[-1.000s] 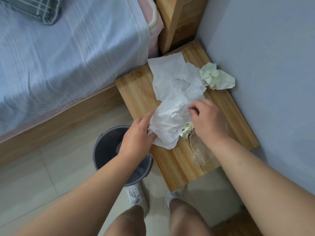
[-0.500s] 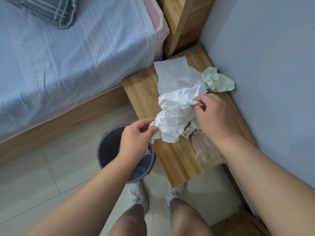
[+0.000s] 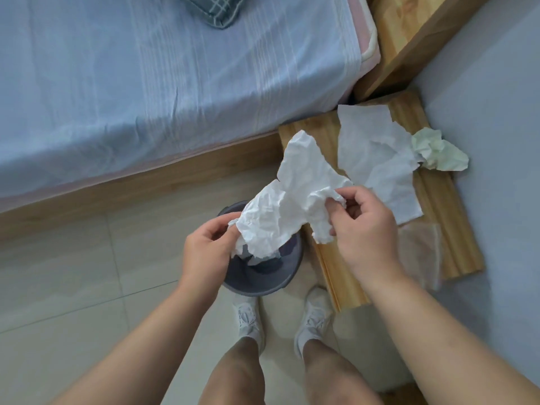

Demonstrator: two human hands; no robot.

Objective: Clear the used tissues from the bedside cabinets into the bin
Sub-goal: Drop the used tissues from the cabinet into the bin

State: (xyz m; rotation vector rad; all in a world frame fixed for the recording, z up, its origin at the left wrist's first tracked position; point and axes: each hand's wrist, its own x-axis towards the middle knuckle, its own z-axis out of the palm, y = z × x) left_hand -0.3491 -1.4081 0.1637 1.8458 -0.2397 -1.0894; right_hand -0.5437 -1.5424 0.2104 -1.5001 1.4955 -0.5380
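Pale blue striped bed sheet (image 3: pixel 146 97) is filling the upper left, with a light wooden bed frame (image 3: pixel 175 185) running along its near side.

Light wooden bedside cabinet top (image 3: pixel 447 200) is sitting in the corner between bed and wall.

Round grey plastic bin (image 3: pixel 263 283) is standing on the tiled floor just beside the cabinet's left edge – paper is already showing inside.

Large crumpled white tissue (image 3: pixel 286 206) is hanging in the air over the bin's mouth and the cabinet's left edge, stretched between both hands.

Flat creased white tissue sheet (image 3: pixel 377 153) is lying across the far half of the cabinet top.

Right hand (image 3: pixel 365 229) is pinching the held tissue's right side, fingers curled round a bunched fold. Left hand (image 3: pixel 207 252) is gripping its lower left corner, directly above the bin.

Clear plastic wrapper (image 3: pixel 420 252) is lying at the near right corner.

Balled pale green tissue (image 3: pixel 435 150) is resting at the right edge – touching the flat sheet and the wall.
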